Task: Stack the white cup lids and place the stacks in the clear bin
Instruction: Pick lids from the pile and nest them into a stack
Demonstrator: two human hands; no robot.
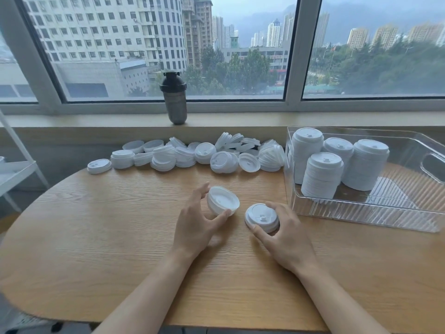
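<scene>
Four upright lid stacks [322, 175] in clear bin [361, 214] at right, perhaps two dozen loose lids [192, 154] along far worktop [120, 225], left hand [195, 221] fingers gripping tilted upturned lid [222, 200], right hand [286, 233] fingers curled round flat lid [261, 216], spout side up.
</scene>
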